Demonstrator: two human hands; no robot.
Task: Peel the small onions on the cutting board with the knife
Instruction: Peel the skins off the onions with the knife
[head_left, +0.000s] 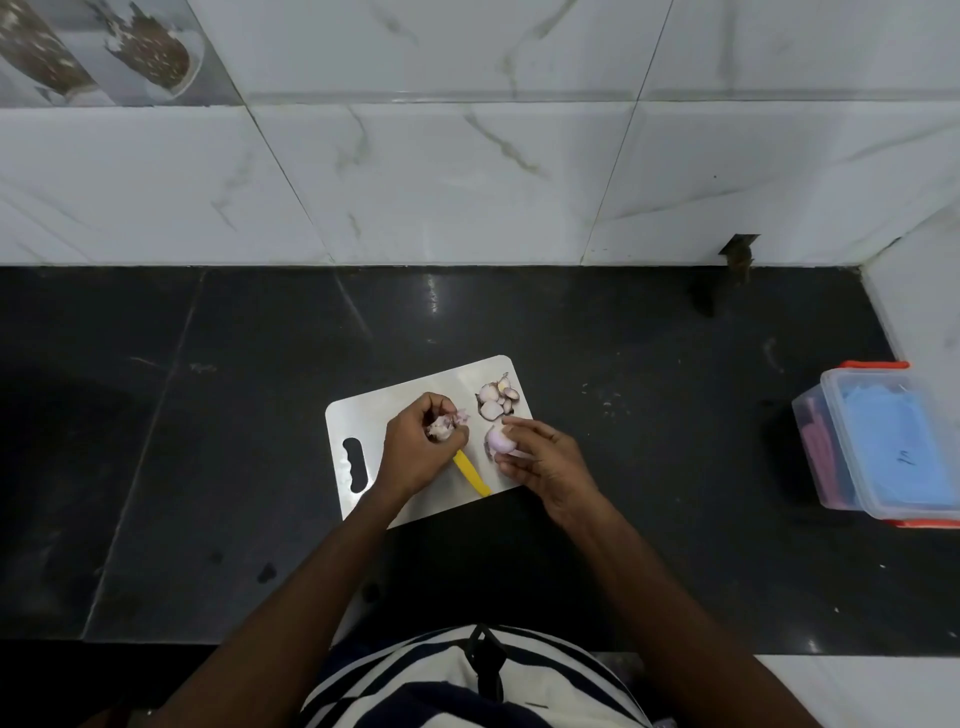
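We see a steel cutting board (395, 410) lying angled on the dark countertop (649, 415), handle slot toward its left edge. Left hand (415, 452) sits over the board's middle, fingers curled around a clump of onion skins (441, 427) and also around the yellow knife handle (471, 473), which sticks out toward the board's near edge (blade hidden, can't tell where it points). Right hand (545, 460) is at the board's right edge, thumb and fingertips pinching a peeled pale-pink onion (500, 441). More onion pieces and skins (496, 400) are piled at the board's far right corner, just beyond the right hand's fingertips. A clear plastic box (883, 447) with orange clips sits near the countertop's right edge, well apart from the board. White marble-pattern tiles (467, 171) run behind the far edge.
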